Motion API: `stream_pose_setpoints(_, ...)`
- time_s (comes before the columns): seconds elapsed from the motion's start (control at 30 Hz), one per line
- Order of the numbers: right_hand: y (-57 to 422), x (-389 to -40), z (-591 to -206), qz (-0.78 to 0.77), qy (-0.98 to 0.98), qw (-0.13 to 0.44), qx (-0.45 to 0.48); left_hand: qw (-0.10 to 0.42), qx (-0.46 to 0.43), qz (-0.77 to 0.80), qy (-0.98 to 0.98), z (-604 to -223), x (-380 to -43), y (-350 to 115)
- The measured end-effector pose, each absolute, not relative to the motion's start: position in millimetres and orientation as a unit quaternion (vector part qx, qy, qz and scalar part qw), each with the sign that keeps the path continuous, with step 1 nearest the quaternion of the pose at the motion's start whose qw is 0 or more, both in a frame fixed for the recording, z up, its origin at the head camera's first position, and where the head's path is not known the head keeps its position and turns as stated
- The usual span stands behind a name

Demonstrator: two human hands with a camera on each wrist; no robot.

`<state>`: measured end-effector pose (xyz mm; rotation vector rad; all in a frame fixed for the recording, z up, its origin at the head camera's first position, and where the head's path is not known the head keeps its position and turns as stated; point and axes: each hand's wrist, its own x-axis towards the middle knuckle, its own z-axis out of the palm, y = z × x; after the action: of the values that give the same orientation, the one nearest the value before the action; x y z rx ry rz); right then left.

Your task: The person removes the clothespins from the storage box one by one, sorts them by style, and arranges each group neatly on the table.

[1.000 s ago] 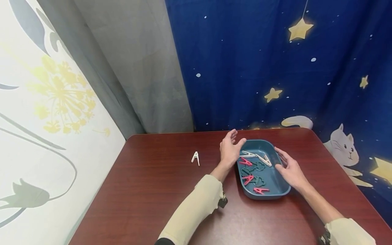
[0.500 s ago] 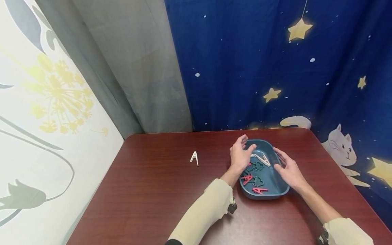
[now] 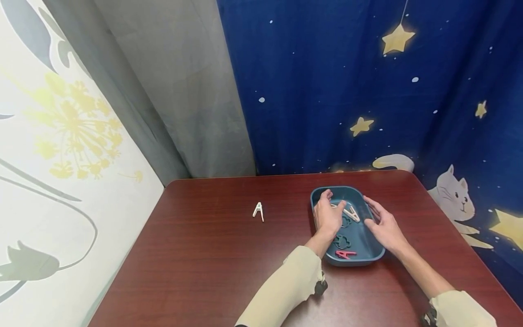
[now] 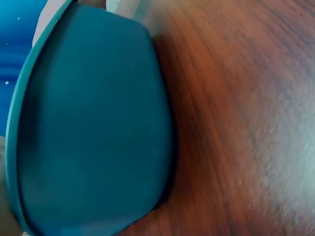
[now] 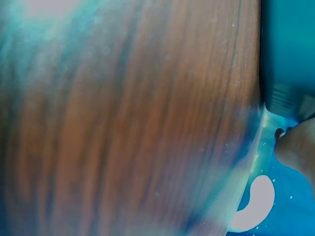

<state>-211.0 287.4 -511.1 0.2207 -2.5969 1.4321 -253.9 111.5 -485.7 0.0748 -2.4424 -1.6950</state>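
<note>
A blue-green plastic bin (image 3: 369,252) sits toward the right of the table. My left hand (image 3: 328,217) reaches over its left side, thumb and fingers spread apart, and covers part of the contents. The right hand (image 3: 386,227) holds the right rim, thumb inside and fingers along the outer wall. Inside the bin lie a white clothespin (image 3: 352,213), a pink clothespin (image 3: 345,254) and dark green looped pieces (image 3: 342,241). The left wrist view is filled mostly by the bin's outer wall (image 4: 98,123). Part of a hand (image 5: 300,147) shows beside the bin in the right wrist view.
Another white clothespin (image 3: 259,211) lies on the reddish-brown table (image 3: 204,254), left of the bin. A grey curtain (image 3: 196,91) and a blue star-printed curtain (image 3: 306,91) hang behind the table. A patterned white wall (image 3: 61,204) stands at the left.
My left hand has moved right and down from beside the bin's left rim to over its inside, hiding several clothespins. The right hand has stayed on the right rim.
</note>
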Motion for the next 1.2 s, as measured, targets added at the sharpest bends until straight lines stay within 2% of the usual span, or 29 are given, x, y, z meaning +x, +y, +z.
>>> stream_pose_setpoints(0.13, 287.8, -211.4, -512.2, 0.481, -0.870, 0.085, 0.076, 0.091, 0.029, -0.562, -0.822, -489.4, -251.3, 114.2)
stream_pose_setpoints(0.57, 288.8, -210.9, -511.3, 0.484, -0.867, 0.087, 0.079, 0.064, 0.045, -0.512, -0.856, -491.9, -252.5, 118.4)
stream_pose_setpoints(1.2, 286.8, -210.7, -509.2, 0.487, -0.865, 0.092, 0.078, 0.071, 0.044, -0.509, -0.857, -496.2, -253.5, 120.4)
